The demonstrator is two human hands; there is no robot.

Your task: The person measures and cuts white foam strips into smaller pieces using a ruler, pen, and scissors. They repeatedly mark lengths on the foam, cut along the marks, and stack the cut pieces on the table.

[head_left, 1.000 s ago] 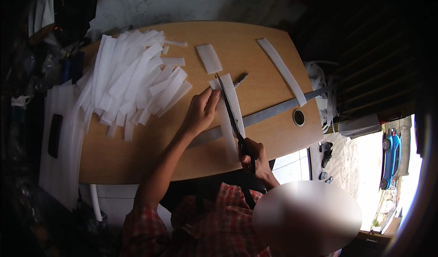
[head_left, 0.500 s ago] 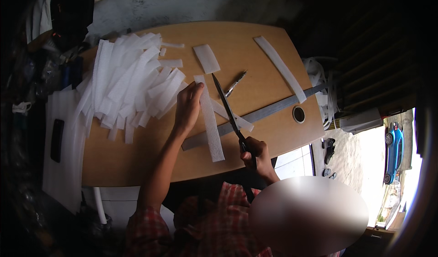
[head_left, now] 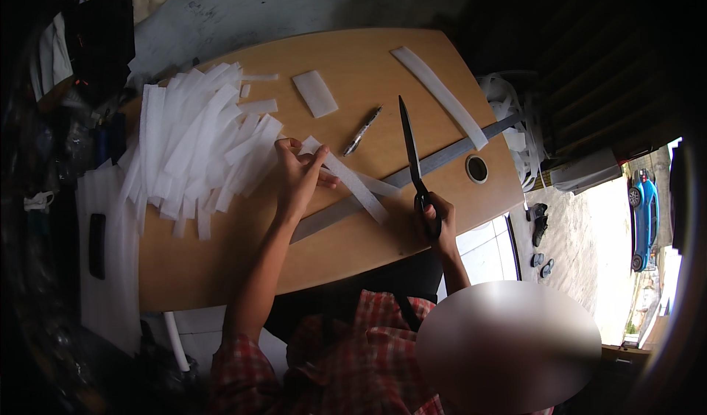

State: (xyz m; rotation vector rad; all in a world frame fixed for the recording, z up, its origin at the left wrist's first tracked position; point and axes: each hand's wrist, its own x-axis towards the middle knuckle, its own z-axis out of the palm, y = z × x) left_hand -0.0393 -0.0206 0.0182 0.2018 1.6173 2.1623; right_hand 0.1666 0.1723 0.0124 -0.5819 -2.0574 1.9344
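My left hand (head_left: 298, 176) pinches the far end of a white foam strip (head_left: 356, 185) that lies slanted across a long metal ruler (head_left: 442, 157) on the wooden table (head_left: 243, 249). My right hand (head_left: 434, 215) grips the handles of black scissors (head_left: 409, 146). Their blades are closed and point away from me, just right of the strip. A big pile of cut white strips (head_left: 195, 146) lies directly left of my left hand.
A pen (head_left: 362, 130), a short white rectangle (head_left: 315, 93) and a long white strip (head_left: 438, 95) lie farther back. A round cable hole (head_left: 477, 168) sits near the table's right edge. A white foam sheet (head_left: 110, 282) with a black object (head_left: 96, 245) hangs at the left.
The scissors have come off the strip and swung right, blades now closed. My left hand has shifted left toward the pile, dragging the cut strip's end with it.
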